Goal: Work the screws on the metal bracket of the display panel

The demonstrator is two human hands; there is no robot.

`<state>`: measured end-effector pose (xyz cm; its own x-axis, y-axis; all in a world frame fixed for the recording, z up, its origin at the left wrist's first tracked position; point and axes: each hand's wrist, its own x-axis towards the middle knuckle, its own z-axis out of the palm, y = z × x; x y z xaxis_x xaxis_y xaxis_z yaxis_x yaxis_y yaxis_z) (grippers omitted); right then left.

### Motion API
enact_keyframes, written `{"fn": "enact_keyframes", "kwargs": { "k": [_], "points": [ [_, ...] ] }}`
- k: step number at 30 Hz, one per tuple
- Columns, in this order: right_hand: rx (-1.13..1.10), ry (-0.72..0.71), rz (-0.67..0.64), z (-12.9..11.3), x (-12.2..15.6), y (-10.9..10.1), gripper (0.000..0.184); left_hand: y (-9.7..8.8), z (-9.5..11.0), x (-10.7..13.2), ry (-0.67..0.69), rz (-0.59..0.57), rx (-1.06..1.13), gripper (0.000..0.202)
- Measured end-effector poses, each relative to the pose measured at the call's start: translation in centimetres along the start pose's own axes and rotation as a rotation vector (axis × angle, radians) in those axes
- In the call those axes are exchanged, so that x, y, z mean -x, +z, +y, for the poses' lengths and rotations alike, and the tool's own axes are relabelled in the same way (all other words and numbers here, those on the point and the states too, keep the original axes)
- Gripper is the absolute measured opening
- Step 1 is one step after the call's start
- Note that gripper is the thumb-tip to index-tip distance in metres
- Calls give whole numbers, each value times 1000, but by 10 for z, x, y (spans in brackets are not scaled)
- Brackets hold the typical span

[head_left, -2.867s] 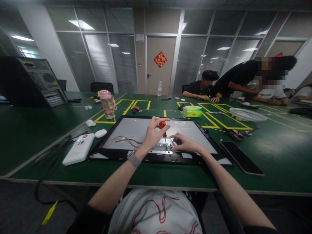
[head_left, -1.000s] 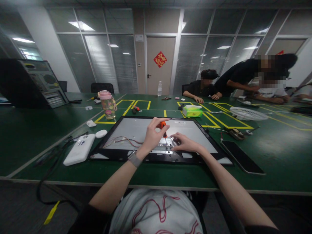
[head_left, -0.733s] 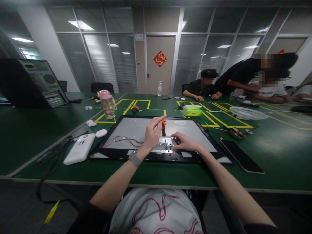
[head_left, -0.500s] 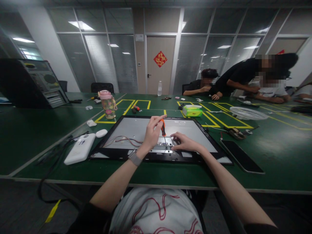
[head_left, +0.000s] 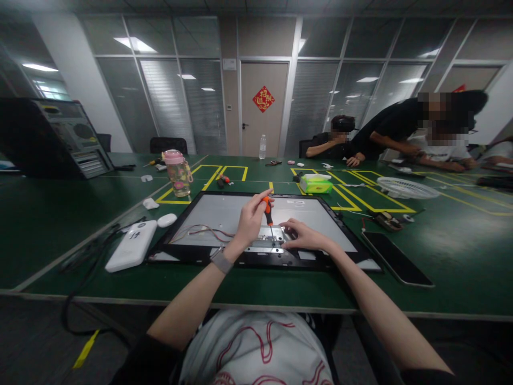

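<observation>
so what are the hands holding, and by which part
The left hand holds a small screwdriver by its orange handle, fingers pinching it near the top. The right hand grips nothing; it rests on the panel.

Long green table [head_left: 60,214] with yellow taped lines [head_left: 218,171] under and around the fingers [head_left: 252,208], glass partition walls [head_left: 168,101] with blinds far beyond them, beige door [head_left: 262,123] with red ornament [head_left: 263,98] straight ahead of them, ceiling light panels [head_left: 134,44] up left, dark floor [head_left: 32,342] below left.

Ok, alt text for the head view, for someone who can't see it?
The person's left hand holds an orange-handled screwdriver, tip down on a metal plate of a flat panel lying on a green table; the right hand rests on the plate. A phone lies beside the panel.
</observation>
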<state>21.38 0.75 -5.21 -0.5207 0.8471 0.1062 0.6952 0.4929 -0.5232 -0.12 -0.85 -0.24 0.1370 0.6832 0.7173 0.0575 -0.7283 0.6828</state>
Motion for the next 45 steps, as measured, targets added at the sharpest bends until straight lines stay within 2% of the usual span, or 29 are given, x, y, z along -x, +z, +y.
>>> {"fn": "enact_keyframes", "kwargs": {
  "k": [5,11,17,22,27,32,36,41,45],
  "points": [
    [9,6,6,-2,1,0,67,0,1,1,32,49,-108,23],
    [10,3,19,-2,0,0,66,0,1,0,9,-33,-19,33],
    [-7,8,18,-1,0,1,64,0,2,0,12,69,-145,19],
    [-11,-6,19,2,-1,2,64,-1,3,-1,-21,1,-23,30],
    [-1,-6,13,1,-1,2,64,1,1,-1,-2,84,-103,13],
    [-8,4,14,-1,0,1,64,3,0,2,55,135,-162,15],
    [-15,-6,10,0,-1,1,65,5,1,3,84,87,-143,12],
    [-23,-11,18,2,-1,2,64,5,2,4,15,11,38,26],
    [-29,-8,15,3,-2,2,66,3,3,1,23,115,-35,16]
  ]
}}
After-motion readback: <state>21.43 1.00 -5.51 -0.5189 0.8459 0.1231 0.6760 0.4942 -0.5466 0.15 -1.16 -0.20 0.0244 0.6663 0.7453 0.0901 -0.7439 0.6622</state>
